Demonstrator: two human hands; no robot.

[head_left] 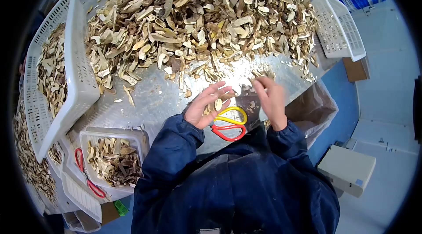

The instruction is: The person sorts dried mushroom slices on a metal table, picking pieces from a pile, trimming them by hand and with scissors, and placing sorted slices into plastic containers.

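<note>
Several dried mushroom slices (pixel 218 104) rest in my left hand (pixel 203 107), whose fingers curl loosely round them, palm up. To its right, my right hand (pixel 273 101) is slightly blurred, with thumb and forefinger drawn together at the near edge of the slices on the metal table. What lies between those fingertips, if anything, I cannot make out. Scissors with one yellow and one red handle (pixel 233 132) lie just below and between my hands, their blades hidden. A large heap of dried mushroom slices (pixel 206 18) rises beyond both hands.
A white perforated basket (pixel 81 71) holding slices stands tilted at left; another basket (pixel 340 27) is at right. Near my left sleeve, a plastic tub (pixel 143 139) contains slices, with red scissors (pixel 80 163) beside it. A lined bin (pixel 323 111) stands below the table's right edge.
</note>
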